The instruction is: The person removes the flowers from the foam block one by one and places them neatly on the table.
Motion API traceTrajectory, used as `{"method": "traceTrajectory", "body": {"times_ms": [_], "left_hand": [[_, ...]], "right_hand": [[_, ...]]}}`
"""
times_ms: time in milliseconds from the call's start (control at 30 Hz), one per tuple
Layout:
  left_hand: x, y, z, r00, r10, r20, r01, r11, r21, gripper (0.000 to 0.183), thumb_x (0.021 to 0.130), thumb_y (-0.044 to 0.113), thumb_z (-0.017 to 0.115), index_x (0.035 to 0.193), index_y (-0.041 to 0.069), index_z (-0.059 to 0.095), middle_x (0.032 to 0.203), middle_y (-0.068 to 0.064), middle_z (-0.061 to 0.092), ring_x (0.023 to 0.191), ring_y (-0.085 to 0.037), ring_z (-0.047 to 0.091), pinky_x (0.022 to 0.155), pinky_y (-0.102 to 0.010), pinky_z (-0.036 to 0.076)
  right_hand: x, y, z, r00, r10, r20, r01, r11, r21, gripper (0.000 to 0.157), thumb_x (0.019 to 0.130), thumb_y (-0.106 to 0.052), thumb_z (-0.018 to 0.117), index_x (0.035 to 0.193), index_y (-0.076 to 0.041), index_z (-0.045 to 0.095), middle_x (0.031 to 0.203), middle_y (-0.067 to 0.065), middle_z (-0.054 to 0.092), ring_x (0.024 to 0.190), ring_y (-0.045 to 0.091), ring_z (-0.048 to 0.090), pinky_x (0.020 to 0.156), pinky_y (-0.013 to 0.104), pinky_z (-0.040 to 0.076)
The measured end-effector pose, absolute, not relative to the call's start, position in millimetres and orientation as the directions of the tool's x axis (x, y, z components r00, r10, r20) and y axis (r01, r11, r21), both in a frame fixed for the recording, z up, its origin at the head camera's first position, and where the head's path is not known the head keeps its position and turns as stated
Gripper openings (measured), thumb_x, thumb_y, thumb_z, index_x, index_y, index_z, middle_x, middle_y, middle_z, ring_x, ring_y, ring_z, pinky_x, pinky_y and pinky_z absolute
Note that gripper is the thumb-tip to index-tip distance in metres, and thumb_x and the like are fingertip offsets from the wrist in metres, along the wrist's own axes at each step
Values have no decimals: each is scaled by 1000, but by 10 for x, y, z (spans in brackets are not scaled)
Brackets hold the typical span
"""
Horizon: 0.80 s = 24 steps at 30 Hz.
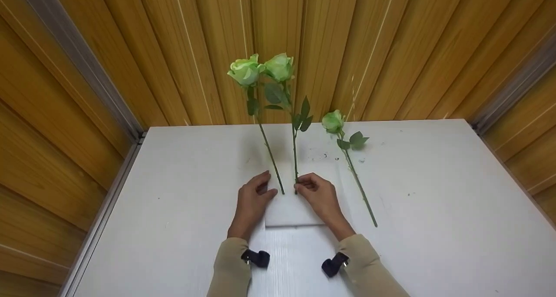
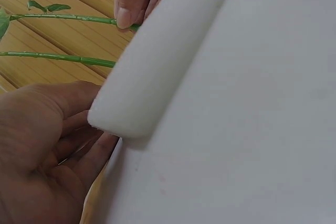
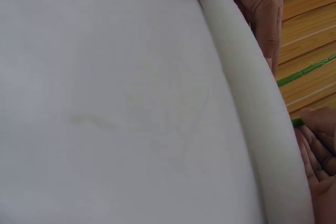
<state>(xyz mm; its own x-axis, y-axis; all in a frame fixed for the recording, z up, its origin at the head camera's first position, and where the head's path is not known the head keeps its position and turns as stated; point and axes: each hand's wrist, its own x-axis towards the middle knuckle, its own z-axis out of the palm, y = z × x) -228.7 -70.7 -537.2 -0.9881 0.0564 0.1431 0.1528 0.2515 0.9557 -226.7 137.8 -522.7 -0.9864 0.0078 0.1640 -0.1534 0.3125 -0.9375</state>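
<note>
My right hand [image 1: 319,195] pinches the lower end of a green artificial rose [image 1: 279,67] between thumb and fingers, at the top of a white foam block [image 1: 295,214]. That stem rises nearly straight. Just left of it, another green rose [image 1: 244,71] stands in the foam by itself, leaning left. My left hand [image 1: 252,201] holds the foam's left edge, thumb over the top and fingers along the side. In the left wrist view the left hand [image 2: 47,145] lies against the end of the foam [image 2: 152,72]; the foam partly hides its fingertips.
A third green rose [image 1: 357,175] lies on the white table [image 1: 434,193] right of the foam, bloom toward the back. Wood-patterned panels [image 1: 278,19] rise behind the table, and the standing blooms overlap them in the head view. Dark marks dot the tabletop.
</note>
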Motion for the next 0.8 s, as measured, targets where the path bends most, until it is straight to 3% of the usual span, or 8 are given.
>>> {"method": "traceTrajectory", "body": {"times_ms": [800], "left_hand": [[-2287, -695, -5381, -991, 50, 126, 134, 220, 966, 49, 94, -2, 79, 140, -8, 64, 150, -18, 59, 132, -34, 61, 107, -30, 55]], "right_hand": [[-2251, 1368, -5284, -972, 42, 229, -208, 283, -936, 7, 94, -5, 81, 99, -2, 78, 91, 4, 76, 83, 16, 68, 73, 20, 57]]}}
